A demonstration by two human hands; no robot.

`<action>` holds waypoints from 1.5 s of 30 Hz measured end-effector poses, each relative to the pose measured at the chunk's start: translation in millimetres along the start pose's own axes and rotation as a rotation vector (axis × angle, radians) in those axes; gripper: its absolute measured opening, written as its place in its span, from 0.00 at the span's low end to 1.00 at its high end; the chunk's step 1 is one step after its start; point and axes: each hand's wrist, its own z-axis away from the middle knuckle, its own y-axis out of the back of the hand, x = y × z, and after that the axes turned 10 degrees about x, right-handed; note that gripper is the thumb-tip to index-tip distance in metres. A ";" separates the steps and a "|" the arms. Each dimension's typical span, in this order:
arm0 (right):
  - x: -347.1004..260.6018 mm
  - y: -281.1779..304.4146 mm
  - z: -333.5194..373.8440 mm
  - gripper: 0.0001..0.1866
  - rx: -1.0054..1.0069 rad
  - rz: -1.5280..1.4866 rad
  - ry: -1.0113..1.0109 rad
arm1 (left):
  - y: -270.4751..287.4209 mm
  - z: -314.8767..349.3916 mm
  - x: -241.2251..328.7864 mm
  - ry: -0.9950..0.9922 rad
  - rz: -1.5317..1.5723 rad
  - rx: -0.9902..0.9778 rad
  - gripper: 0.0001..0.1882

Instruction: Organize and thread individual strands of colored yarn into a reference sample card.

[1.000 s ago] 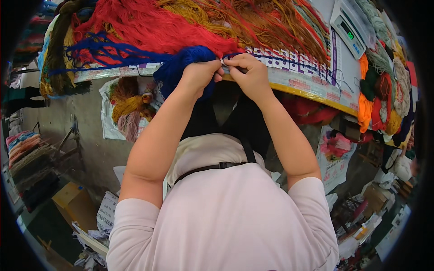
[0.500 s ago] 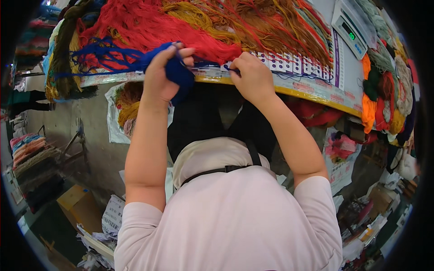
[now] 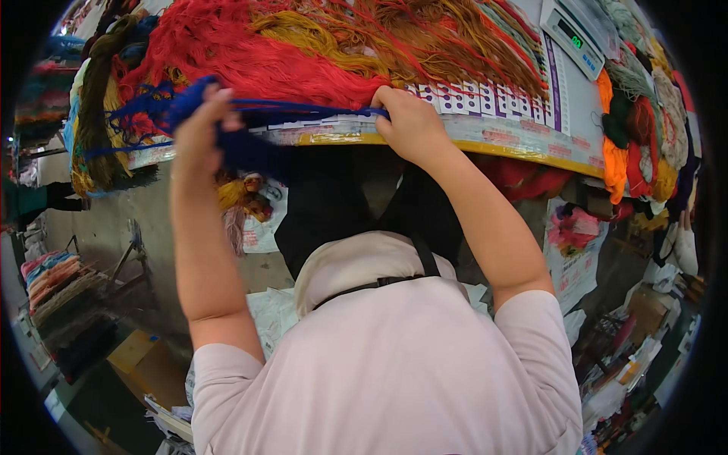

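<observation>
A bundle of dark blue yarn [image 3: 254, 154] hangs from my left hand [image 3: 203, 130], which is closed around it and smeared by motion. From there, blue strands run taut along the table's front edge to my right hand [image 3: 409, 121]. The fingers of my right hand are closed on the ends of those strands. Behind both hands lies a thick heap of red yarn [image 3: 250, 53]. A row of white cards with purple marks [image 3: 485, 102] pokes out from under brown and orange yarn [image 3: 455, 53].
A scale [image 3: 574, 42] with a lit green display stands at the table's right. Hanks of orange, green and grey yarn [image 3: 613, 148] hang over that end. Olive and dark hanks [image 3: 106, 98] hang at the left. Below are a cardboard box [image 3: 148, 364] and white sacks [image 3: 273, 318].
My left hand has moved left, drawing the blue yarn with it. The strands between my hands now stretch longer and straighter. My right hand has shifted only slightly.
</observation>
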 end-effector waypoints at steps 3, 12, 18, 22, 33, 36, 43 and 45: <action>-4.3 1.1 0.4 0.09 0.008 0.010 -0.042 | 67.9 -41.1 44.9 -0.066 0.022 0.055 0.08; -18.5 4.0 8.9 0.06 0.137 -0.311 -0.238 | 27.8 -1.4 64.5 -0.257 -0.002 0.186 0.09; -123.0 33.8 20.1 0.18 0.210 -0.737 0.142 | -39.8 104.0 40.1 0.151 0.259 -0.511 0.26; -126.1 31.2 27.6 0.09 0.050 -0.981 -0.061 | -42.6 117.8 37.4 0.140 0.313 -0.522 0.27; -131.3 54.3 44.2 0.12 -0.147 -1.226 -0.240 | -38.9 133.1 51.5 0.062 0.304 -0.467 0.27; -131.4 54.4 46.9 0.13 -0.174 -1.241 -0.259 | -38.2 131.9 49.4 -0.019 0.222 -0.443 0.28; -132.3 57.1 50.9 0.11 -0.175 -1.316 -0.307 | -40.4 131.0 47.7 -0.144 0.115 -0.414 0.31; -129.1 54.2 51.4 0.10 -0.149 -1.318 -0.282 | -41.8 132.4 48.1 -0.140 0.115 -0.394 0.30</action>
